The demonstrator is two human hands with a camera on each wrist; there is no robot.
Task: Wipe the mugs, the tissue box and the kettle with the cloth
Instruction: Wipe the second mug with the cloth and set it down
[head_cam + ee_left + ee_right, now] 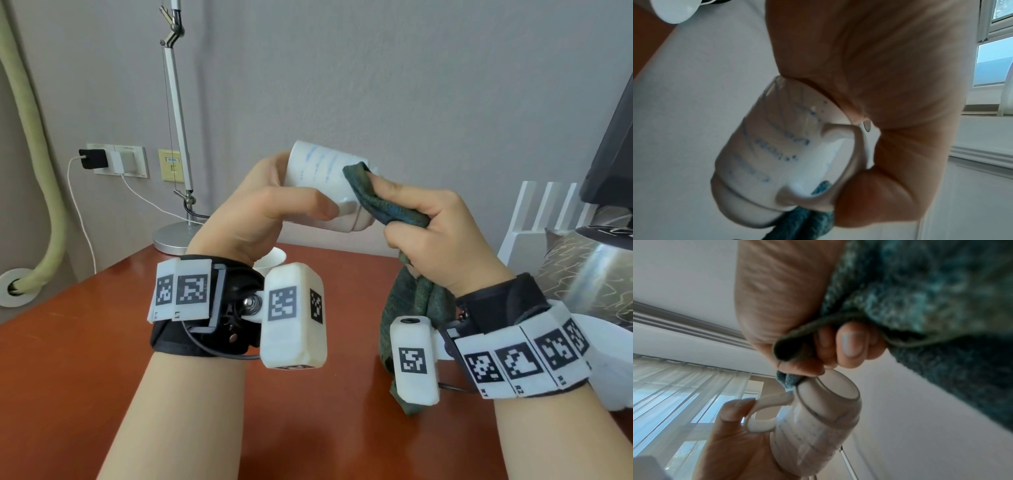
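At far left, a silver desk lamp (175, 137) stands with its round base on the reddish-brown wooden table (85, 342). The left hand (260, 212) grasps a white ceramic mug with blue lettering (318, 171), held on its side above the table, thumb on its handle. A second white mug (272, 262) stands on the table below this hand. The right hand (442, 236) clenches a dark teal woven cloth (373, 198) and presses it against the base end of the held mug; the cloth's loose end hangs below the wrist.
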